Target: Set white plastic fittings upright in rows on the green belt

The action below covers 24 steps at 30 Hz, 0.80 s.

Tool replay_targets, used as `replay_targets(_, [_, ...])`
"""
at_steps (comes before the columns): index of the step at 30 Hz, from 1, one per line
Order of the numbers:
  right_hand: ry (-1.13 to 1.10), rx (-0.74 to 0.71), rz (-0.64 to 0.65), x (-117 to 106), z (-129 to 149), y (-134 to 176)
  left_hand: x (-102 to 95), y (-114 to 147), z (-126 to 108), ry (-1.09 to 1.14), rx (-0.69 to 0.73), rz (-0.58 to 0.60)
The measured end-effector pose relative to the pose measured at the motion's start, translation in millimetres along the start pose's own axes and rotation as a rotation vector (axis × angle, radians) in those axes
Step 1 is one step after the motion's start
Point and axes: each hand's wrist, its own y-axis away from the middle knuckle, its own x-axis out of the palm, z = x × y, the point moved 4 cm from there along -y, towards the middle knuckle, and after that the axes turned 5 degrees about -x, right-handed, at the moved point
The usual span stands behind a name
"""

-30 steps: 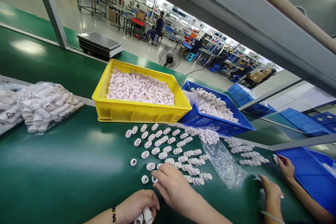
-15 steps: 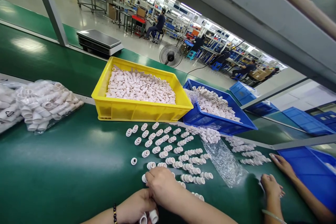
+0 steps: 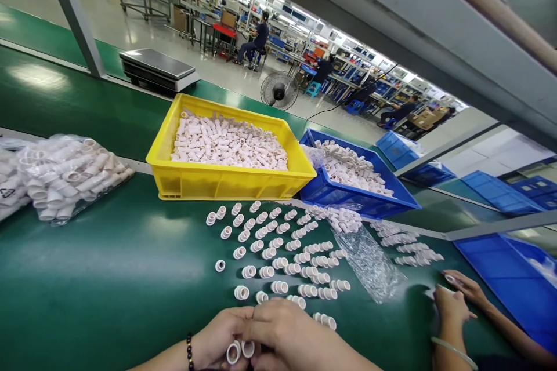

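Observation:
Low in the middle of the view, my two hands meet. My left hand [image 3: 217,333], below a dark beaded bracelet, is closed around short white plastic pipe fittings [image 3: 234,352]; two round open ends face me. My right hand [image 3: 285,327] presses against it from the right, its fingers curled at the second fitting [image 3: 248,349]. Its fingertips are partly hidden. Just beyond the hands, white fittings [image 3: 279,287] stand in loose slanting rows on the green table [image 3: 143,278]. A single fitting [image 3: 220,266] sits apart at the left of the rows.
Behind the rows are a yellow bin [image 3: 235,182] and a blue bin [image 3: 361,200], both full of fittings. Bagged fittings [image 3: 73,177] lie at left, a clear plastic bag [image 3: 369,264] at right. A co-worker's hands [image 3: 452,304] work near another blue bin [image 3: 500,278]. A metal frame crosses overhead.
My right hand has drawn back from the near rows toward my left hand, uncovering fittings there. The fittings in my left hand have tilted up toward me. The co-worker's hands have moved slightly.

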Motion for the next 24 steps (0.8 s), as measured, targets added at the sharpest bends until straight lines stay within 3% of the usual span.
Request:
replay_targets(5, [-0.183, 0.005, 0.042, 9.5, -1.8, 6.4, 5.0, 7.7, -10.2, 0.022, 0.078, -0.026])
replay_targets(10, [-0.138, 0.011, 0.044, 13.1, -4.8, 10.6, 8.3, 12.4, -15.1, -0.026, 0.113, 0.004])
replay_targets(24, [-0.204, -0.068, -0.045, 18.7, -1.8, 8.4, 13.9, 11.4, -7.6, 0.000, 0.000, -0.002])
